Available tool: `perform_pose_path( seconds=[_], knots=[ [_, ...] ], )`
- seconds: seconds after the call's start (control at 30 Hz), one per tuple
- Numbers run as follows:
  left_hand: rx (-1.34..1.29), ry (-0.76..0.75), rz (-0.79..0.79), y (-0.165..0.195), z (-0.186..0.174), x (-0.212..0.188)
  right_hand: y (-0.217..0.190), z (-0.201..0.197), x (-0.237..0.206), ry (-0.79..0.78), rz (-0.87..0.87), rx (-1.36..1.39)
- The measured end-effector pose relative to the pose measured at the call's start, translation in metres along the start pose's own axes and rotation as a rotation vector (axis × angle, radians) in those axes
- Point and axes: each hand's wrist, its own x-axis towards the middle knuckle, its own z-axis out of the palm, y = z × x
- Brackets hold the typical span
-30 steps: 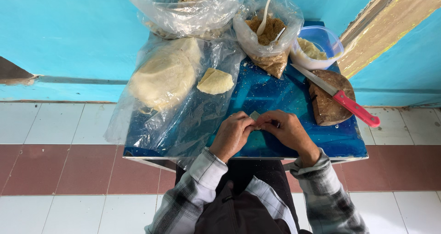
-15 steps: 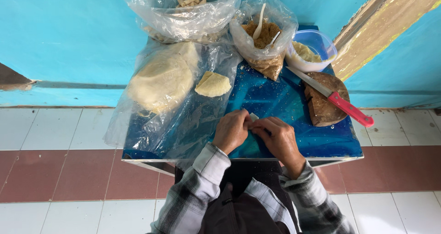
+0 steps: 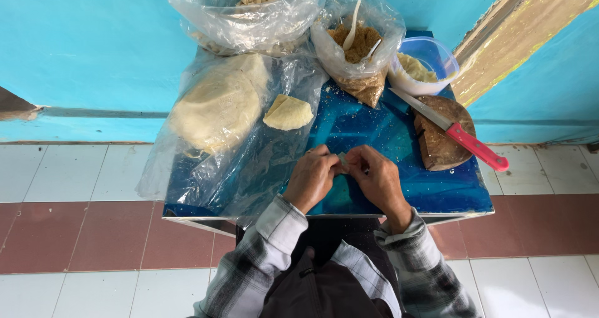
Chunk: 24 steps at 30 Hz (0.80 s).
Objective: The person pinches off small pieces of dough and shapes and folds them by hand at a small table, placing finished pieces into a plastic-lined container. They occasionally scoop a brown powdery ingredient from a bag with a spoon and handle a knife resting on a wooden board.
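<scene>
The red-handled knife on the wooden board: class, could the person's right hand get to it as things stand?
Probably yes. The knife lies uncovered on the board just beyond the right hand, with bare blue tabletop between. But both hands now pinch a small piece.

Your table (image 3: 449,196) is covered in glossy blue film. The bags (image 3: 249,18) are thin, clear, crinkled plastic; the chopping block (image 3: 437,149) is rough dark wood. Your knife (image 3: 458,134) pairs a bare metal blade with a smooth red plastic handle.

Red-handled knife (image 3: 458,134) across a round wooden board (image 3: 440,137), plastic tub (image 3: 424,65) of pale, perhaps doughy filling, clear bag of fried pieces (image 3: 249,15), turquoise wall (image 3: 87,49), tiled floor (image 3: 68,230)
</scene>
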Motion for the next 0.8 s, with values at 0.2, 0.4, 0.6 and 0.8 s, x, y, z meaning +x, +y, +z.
perform_pose_path(
  seconds=[0.2,0.4,0.6,0.8],
  knots=[
    [-0.056,-0.013,-0.062,-0.004,0.001,0.008,-0.012,-0.008,-0.008,-0.046,-0.233,-0.150],
    [-0.040,0.150,0.029,0.006,-0.002,-0.004,-0.003,-0.002,0.000,-0.028,-0.160,-0.119],
    [-0.012,0.083,0.119,0.007,-0.004,-0.010,-0.002,0.005,-0.003,0.050,0.015,-0.090],
    [0.099,0.039,0.003,0.003,0.000,0.002,-0.009,0.004,-0.003,0.047,-0.008,-0.056]
  ],
)
